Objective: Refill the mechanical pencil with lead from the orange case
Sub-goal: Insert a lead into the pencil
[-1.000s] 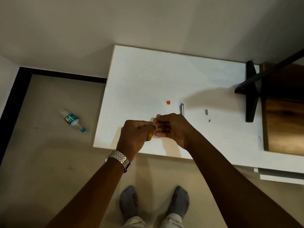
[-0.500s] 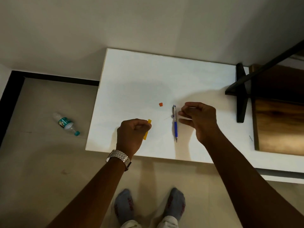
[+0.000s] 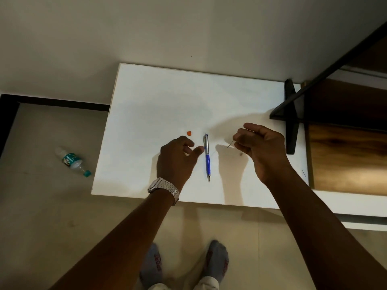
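Note:
A mechanical pencil (image 3: 207, 158) with a silver top and blue grip lies on the white table (image 3: 159, 105), tip toward me. My left hand (image 3: 178, 160) hovers just left of it, fingers apart, thumb tip almost touching its silver upper part. The orange case is not visible; it may be under this hand. A small orange cap (image 3: 189, 133) lies just beyond the left hand. My right hand (image 3: 259, 147) is raised to the right of the pencil, pinching a thin lead (image 3: 230, 144) that sticks out to the left.
A tiny dark part (image 3: 240, 154) lies on the table under my right hand. A black bracket (image 3: 292, 122) and a wooden shelf (image 3: 345, 155) stand at the right. A plastic bottle (image 3: 72, 161) lies on the floor at the left. My feet are below the table's near edge.
My hands have separated: the right drew away to the right with the lead. The left moved right to the pencil, and the orange case it held is now out of sight.

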Demonstrator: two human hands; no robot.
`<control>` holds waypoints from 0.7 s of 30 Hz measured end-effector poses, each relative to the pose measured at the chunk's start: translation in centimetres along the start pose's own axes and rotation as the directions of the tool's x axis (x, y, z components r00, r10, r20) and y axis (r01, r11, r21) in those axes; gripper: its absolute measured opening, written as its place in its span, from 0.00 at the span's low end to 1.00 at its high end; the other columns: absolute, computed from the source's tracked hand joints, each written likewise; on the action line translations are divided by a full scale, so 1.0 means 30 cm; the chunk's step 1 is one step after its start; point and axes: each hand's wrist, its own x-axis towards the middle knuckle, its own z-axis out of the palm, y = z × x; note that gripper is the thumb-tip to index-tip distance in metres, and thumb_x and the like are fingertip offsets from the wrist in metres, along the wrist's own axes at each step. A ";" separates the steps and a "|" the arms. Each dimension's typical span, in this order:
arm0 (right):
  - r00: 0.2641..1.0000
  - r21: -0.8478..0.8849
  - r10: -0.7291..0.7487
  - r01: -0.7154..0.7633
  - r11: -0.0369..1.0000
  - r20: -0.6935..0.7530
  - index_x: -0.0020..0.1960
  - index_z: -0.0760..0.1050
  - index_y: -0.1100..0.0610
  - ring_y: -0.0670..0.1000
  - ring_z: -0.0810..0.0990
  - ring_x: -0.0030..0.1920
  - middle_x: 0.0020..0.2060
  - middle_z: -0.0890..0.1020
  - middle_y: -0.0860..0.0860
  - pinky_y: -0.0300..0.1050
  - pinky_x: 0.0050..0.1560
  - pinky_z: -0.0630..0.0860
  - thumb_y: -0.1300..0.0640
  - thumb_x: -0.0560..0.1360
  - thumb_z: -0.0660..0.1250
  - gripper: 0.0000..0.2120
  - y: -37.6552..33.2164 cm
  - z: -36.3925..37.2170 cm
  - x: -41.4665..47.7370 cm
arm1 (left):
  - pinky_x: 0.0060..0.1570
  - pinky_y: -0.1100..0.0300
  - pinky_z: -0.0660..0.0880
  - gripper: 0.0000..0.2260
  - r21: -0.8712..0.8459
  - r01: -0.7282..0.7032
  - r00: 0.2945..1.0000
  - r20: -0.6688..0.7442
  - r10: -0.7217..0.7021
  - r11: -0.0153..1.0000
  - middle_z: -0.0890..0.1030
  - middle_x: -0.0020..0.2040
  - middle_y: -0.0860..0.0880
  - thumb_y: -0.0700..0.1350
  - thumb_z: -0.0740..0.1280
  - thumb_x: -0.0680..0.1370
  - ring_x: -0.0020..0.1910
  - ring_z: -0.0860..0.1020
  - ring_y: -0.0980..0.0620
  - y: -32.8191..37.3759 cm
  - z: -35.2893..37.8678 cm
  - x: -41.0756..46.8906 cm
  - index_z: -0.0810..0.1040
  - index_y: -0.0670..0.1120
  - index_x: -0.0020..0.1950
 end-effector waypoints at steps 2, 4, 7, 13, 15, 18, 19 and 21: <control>1.000 0.018 -0.005 0.006 1.000 -0.019 0.62 0.80 0.64 0.65 0.87 0.54 0.57 0.84 0.65 0.56 0.61 0.84 0.72 0.71 0.77 0.21 -0.007 0.000 0.001 | 0.44 0.57 0.80 0.17 0.037 0.010 0.995 0.098 -0.014 0.999 0.85 0.41 0.50 0.57 0.79 0.69 0.41 0.84 0.50 0.048 0.049 0.010 0.82 0.48 0.49; 1.000 0.017 -0.013 0.013 1.000 -0.022 0.59 0.82 0.65 0.64 0.88 0.52 0.56 0.85 0.65 0.54 0.59 0.84 0.70 0.70 0.79 0.18 -0.015 -0.002 -0.003 | 0.47 0.54 0.80 0.19 0.160 -0.013 0.987 0.163 -0.014 0.987 0.85 0.46 0.47 0.58 0.78 0.70 0.46 0.84 0.46 0.080 0.089 0.032 0.80 0.46 0.51; 0.999 0.014 -0.024 0.023 1.000 0.044 0.47 0.86 0.62 0.55 0.89 0.44 0.43 0.89 0.57 0.46 0.52 0.85 0.71 0.72 0.76 0.07 -0.021 -0.016 -0.011 | 0.52 0.50 0.80 0.19 0.307 -0.025 0.980 0.194 -0.037 0.951 0.84 0.53 0.43 0.54 0.75 0.73 0.51 0.83 0.42 0.089 0.128 0.064 0.78 0.44 0.56; 0.993 0.079 0.037 -0.046 0.996 0.115 0.46 0.86 0.62 0.54 0.89 0.43 0.41 0.89 0.55 0.45 0.47 0.87 0.71 0.76 0.72 0.06 -0.056 -0.016 -0.012 | 0.51 0.52 0.80 0.10 0.243 -0.012 0.985 0.169 -0.031 0.970 0.86 0.48 0.46 0.45 0.73 0.72 0.50 0.83 0.45 0.095 0.121 0.063 0.82 0.43 0.52; 0.991 0.024 0.033 -0.036 0.999 0.130 0.48 0.84 0.59 0.56 0.90 0.45 0.45 0.89 0.56 0.51 0.48 0.88 0.67 0.79 0.70 0.06 -0.077 -0.002 -0.017 | 0.45 0.58 0.81 0.08 0.100 -0.040 0.990 0.139 0.026 0.994 0.87 0.40 0.49 0.44 0.74 0.71 0.43 0.85 0.50 0.115 0.102 0.026 0.83 0.45 0.48; 0.991 -0.062 -0.036 0.044 0.997 0.129 0.51 0.81 0.54 0.57 0.91 0.46 0.48 0.89 0.56 0.55 0.46 0.87 0.62 0.82 0.67 0.06 -0.132 0.015 -0.026 | 0.33 0.77 0.73 0.07 -0.064 -0.102 0.992 0.069 0.106 0.993 0.86 0.38 0.54 0.45 0.75 0.70 0.34 0.84 0.60 0.160 0.082 -0.053 0.83 0.49 0.48; 0.990 -0.087 -0.068 0.079 0.993 0.124 0.51 0.80 0.53 0.56 0.91 0.45 0.48 0.89 0.56 0.55 0.44 0.87 0.61 0.83 0.66 0.05 -0.152 0.022 -0.031 | 0.33 0.78 0.72 0.07 -0.105 -0.114 0.991 0.053 0.120 0.988 0.86 0.38 0.55 0.45 0.74 0.71 0.34 0.84 0.62 0.169 0.076 -0.075 0.83 0.50 0.48; 0.981 -0.141 -0.137 0.156 0.978 0.139 0.52 0.79 0.53 0.55 0.91 0.44 0.46 0.89 0.54 0.55 0.43 0.87 0.59 0.83 0.66 0.03 -0.186 0.037 -0.046 | 0.35 0.74 0.77 0.08 -0.173 -0.127 0.989 0.048 0.137 0.977 0.86 0.40 0.57 0.45 0.74 0.72 0.36 0.85 0.62 0.176 0.062 -0.107 0.83 0.51 0.50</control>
